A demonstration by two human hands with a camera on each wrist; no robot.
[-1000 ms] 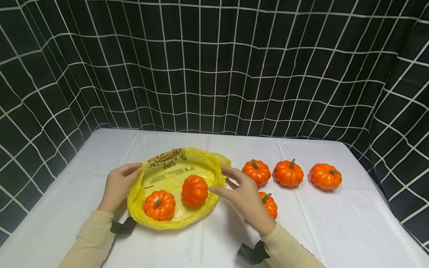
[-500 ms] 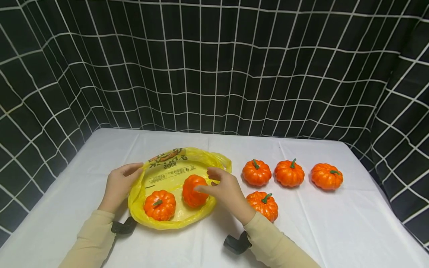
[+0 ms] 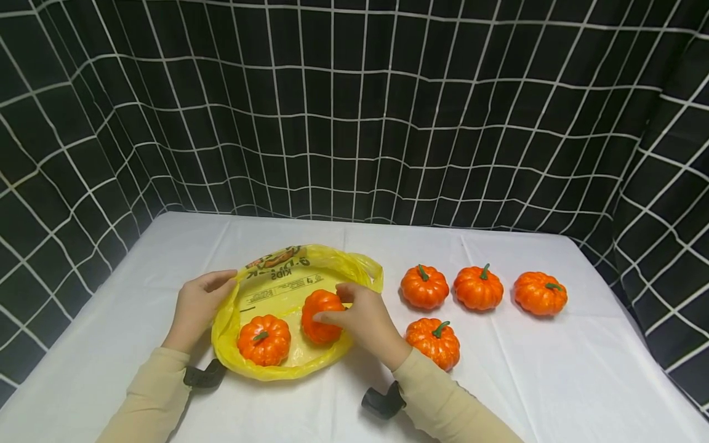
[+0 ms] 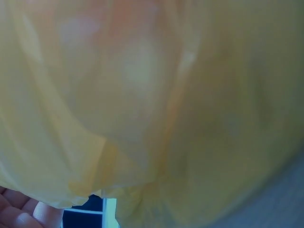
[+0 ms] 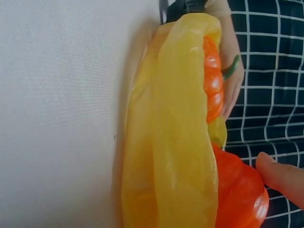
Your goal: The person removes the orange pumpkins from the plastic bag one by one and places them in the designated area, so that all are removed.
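Note:
A yellow plastic bag (image 3: 282, 369) lies with its mouth spread wide. My left hand (image 3: 200, 304) pinches its left rim; in the left wrist view, the fingers (image 4: 21, 211) show at the bag's edge. Two small orange pumpkins are inside: the left pumpkin (image 3: 264, 340) has its green stem up, while the right pumpkin (image 3: 317, 303) lies tipped, its stem hidden. My right hand (image 3: 370, 323) reaches over the bag's right rim and grips the right pumpkin, with the thumb across its front. The other fingers are partly hidden. In the right wrist view, the thumb (image 5: 280, 178) meets this pumpkin (image 5: 240, 194).
Right of the bag, a back row holds three pumpkins: the near one (image 3: 424, 287), the middle one (image 3: 478, 288) and the far one (image 3: 540, 293). Another pumpkin (image 3: 434, 343) stands by my right forearm. A white cloth (image 3: 554, 369) covers the table; a black gridded curtain (image 3: 354, 123) surrounds it.
My right hand has moved left over the bag's rim and its thumb has come onto the right pumpkin. My left hand has stayed at the bag's left rim.

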